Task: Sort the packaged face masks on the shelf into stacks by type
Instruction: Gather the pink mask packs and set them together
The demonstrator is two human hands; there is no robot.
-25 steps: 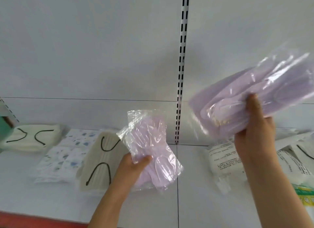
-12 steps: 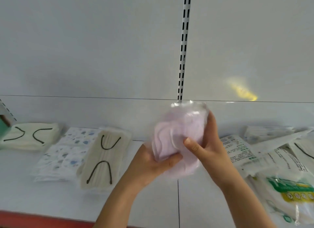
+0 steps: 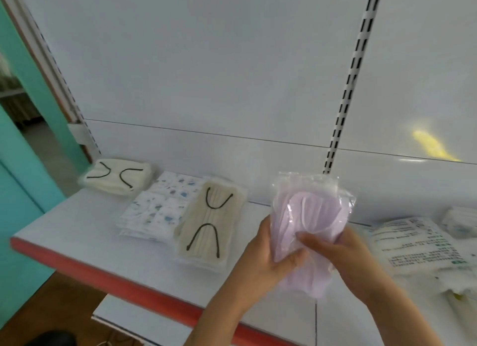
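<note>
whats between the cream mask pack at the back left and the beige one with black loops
A white blue-patterned mask pack lies between the cream pack and the beige pack, in the head view.

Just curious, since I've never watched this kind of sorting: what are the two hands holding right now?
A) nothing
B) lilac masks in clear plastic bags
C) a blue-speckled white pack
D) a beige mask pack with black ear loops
B: the left hand and right hand both grip the lilac masks above the shelf.

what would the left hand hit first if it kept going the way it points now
Likely the white back panel behind the shelf; the left hand, gripping the purple mask packs, points up and away. Depth is unclear.
</note>
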